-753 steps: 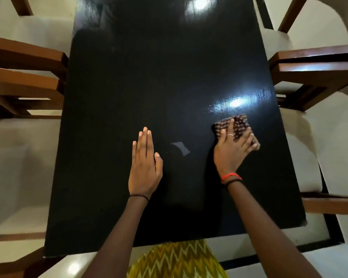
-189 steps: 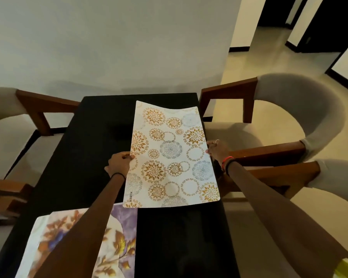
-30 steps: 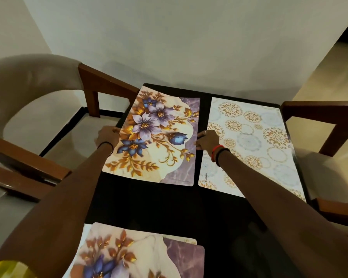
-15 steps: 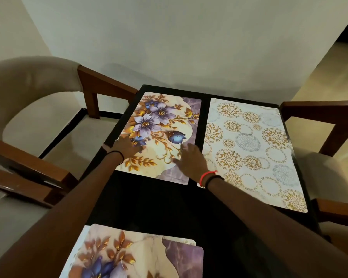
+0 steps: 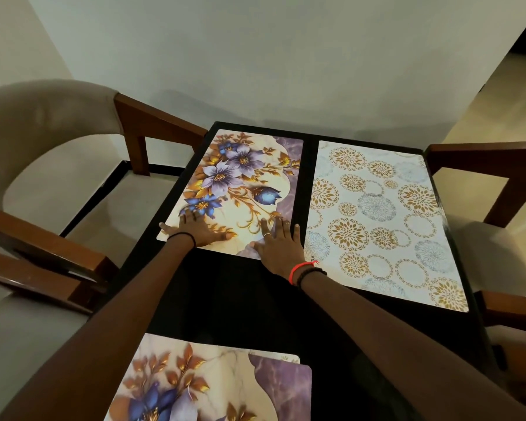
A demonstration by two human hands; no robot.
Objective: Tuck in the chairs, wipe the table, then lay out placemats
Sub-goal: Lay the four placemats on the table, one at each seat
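Under fingers (image 5: 264, 227) of left hand (image 5: 199, 230), right hand (image 5: 281, 249): floral placemat (image 5: 240, 189); flat

- Bare worktop (image 5: 243, 302) band lies open between the floral placemat (image 5: 240, 183), the circle-patterned placemat (image 5: 377, 214) and the near placemat (image 5: 213, 378).
- Left chair (image 5: 43, 117) hugs the left edge, right chair (image 5: 486, 156) the right.
- Wall (image 5: 286, 56) closes the far edge.

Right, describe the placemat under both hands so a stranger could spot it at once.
On the glossy black rectangular table, go to the far end by the wall. The left rectangular placemat there, purple-blue flowers with gold leaves, has left hand and right hand flat on it. Its white neighbour shows only circles.
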